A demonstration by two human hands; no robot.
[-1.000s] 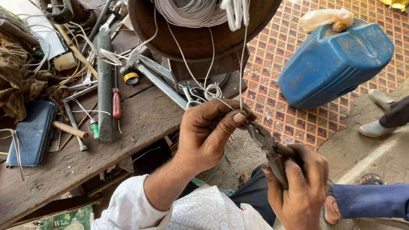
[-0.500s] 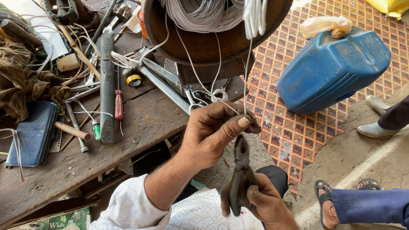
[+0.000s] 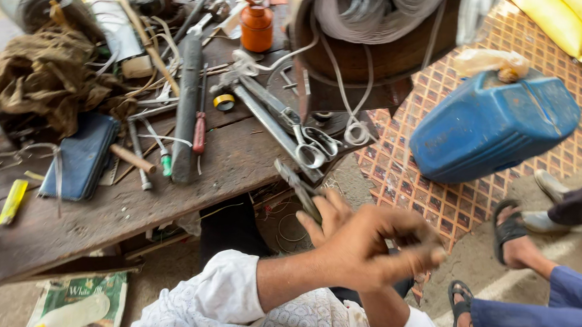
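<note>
Here, at the far left of the frame, a yellow marker (image 3: 12,201) lies on the worn wooden workbench (image 3: 96,221), with a dark blue pouch (image 3: 83,157) a little to its right and a heap of brown rag (image 3: 44,78) above it. Toward the middle of the bench sit a long black tube (image 3: 186,108), a red-handled screwdriver (image 3: 199,132) just beside it, an orange oil can (image 3: 256,26) at upper centre, and a pair of scissors (image 3: 309,143) near the bench's right edge. Below centre, the left hand (image 3: 360,247) crosses in front of the body, forearm coming up from a white sleeve (image 3: 227,295), its fingers drawn together and pointing toward the right; it is blurred, so whether anything thin is pinched between them cannot be told. Behind it, the right hand (image 3: 325,217) is mostly hidden, its fingers closed around the pliers (image 3: 296,184), whose dark metal end sticks up and left toward the bench edge. Above hangs a dark drum wound with grey wire (image 3: 376,12). To the right, a blue jerrycan (image 3: 495,123) lies on patterned floor tiles (image 3: 432,194), and at lower right another person's sandalled feet (image 3: 511,237) and blue trouser leg (image 3: 546,325) show.
</note>
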